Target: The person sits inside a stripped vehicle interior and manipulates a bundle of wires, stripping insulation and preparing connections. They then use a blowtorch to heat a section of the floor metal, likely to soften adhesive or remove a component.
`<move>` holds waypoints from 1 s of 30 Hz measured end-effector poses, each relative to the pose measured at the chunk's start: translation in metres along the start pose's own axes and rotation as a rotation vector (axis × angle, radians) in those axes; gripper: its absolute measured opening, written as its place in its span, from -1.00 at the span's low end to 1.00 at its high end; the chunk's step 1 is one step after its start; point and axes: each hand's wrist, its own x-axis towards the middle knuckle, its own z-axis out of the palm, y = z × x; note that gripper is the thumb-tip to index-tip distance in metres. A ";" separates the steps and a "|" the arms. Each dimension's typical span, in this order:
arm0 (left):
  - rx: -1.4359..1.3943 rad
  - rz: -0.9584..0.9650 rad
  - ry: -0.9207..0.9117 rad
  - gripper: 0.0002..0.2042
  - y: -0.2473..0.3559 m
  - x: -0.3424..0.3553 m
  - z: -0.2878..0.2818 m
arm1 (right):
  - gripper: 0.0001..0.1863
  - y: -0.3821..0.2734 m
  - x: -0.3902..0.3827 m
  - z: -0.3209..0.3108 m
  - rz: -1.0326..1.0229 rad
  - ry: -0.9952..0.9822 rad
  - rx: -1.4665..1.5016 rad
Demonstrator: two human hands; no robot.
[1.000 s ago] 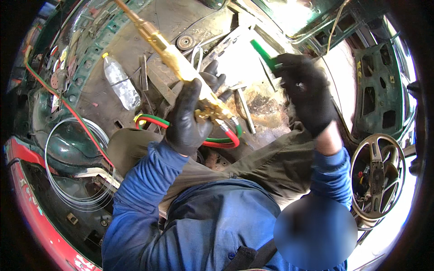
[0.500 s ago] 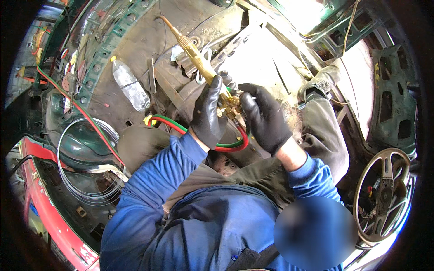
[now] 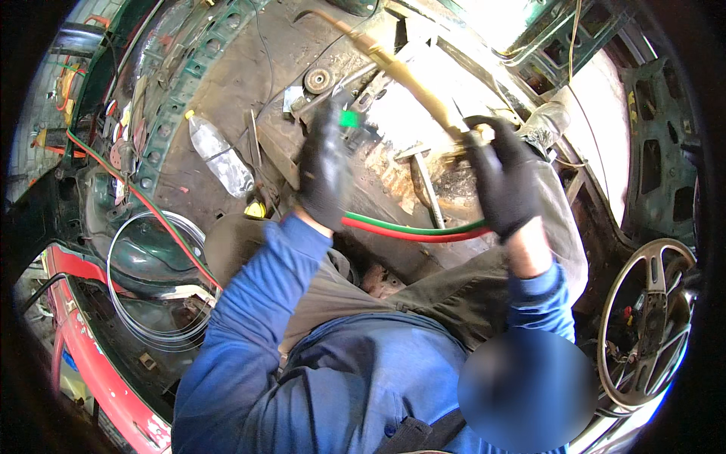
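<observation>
My right hand (image 3: 505, 178), in a black glove, is closed around the valve end of a brass gas torch (image 3: 412, 79). The torch slants up and to the left, its thin curved tip at the far end. A red and green twin hose (image 3: 423, 233) runs from under the right hand leftward past the left wrist. My left hand (image 3: 324, 166), also gloved in black, is raised apart from the torch and smeared by motion. A small green object (image 3: 349, 119) with a dark part shows at its fingers; its kind is too blurred to make out.
I sit inside a stripped vehicle body. A clear plastic bottle (image 3: 219, 155) lies on the floor left, near a coil of wire (image 3: 121, 303). A hammer (image 3: 427, 189) lies beyond the hose. A round metal part (image 3: 318, 80) lies farther off. A steering wheel (image 3: 609, 325) stands at right.
My right hand has taken the torch rightward, away from my left hand, which was also on it. The left hand has moved slightly left, and the hose now stretches between them.
</observation>
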 end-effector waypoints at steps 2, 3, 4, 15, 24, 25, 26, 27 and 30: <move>-0.055 0.023 0.036 -0.50 0.015 0.020 -0.028 | -0.73 -0.003 0.002 -0.037 -0.025 0.005 -0.029; -0.070 -0.049 0.092 -0.50 0.026 0.031 -0.042 | -0.72 0.000 0.001 -0.053 -0.063 0.021 -0.012; -0.046 -0.043 0.013 -0.52 0.029 0.035 -0.059 | -0.69 0.008 0.000 -0.068 -0.118 -0.033 -0.015; 0.015 -0.418 -0.297 -0.52 -0.036 0.011 -0.006 | -0.65 0.032 -0.027 -0.026 0.204 -0.342 0.097; -0.072 -0.459 -0.113 -0.63 -0.043 0.031 -0.042 | -0.46 0.049 -0.010 0.037 -0.370 -0.412 -0.353; -0.070 -0.467 -0.090 -0.63 -0.042 0.033 -0.043 | -0.51 0.052 -0.008 0.040 -0.397 -0.435 -0.355; -0.027 -0.478 -0.090 -0.63 -0.040 0.035 -0.043 | -0.61 0.051 -0.007 0.044 -0.378 -0.394 -0.381; 0.009 -0.460 -0.101 -0.62 -0.043 0.037 -0.045 | -0.62 0.053 -0.006 0.047 -0.356 -0.396 -0.388; 0.124 -0.425 -0.139 -0.60 -0.045 0.044 -0.048 | -0.64 0.054 -0.004 0.051 -0.298 -0.369 -0.352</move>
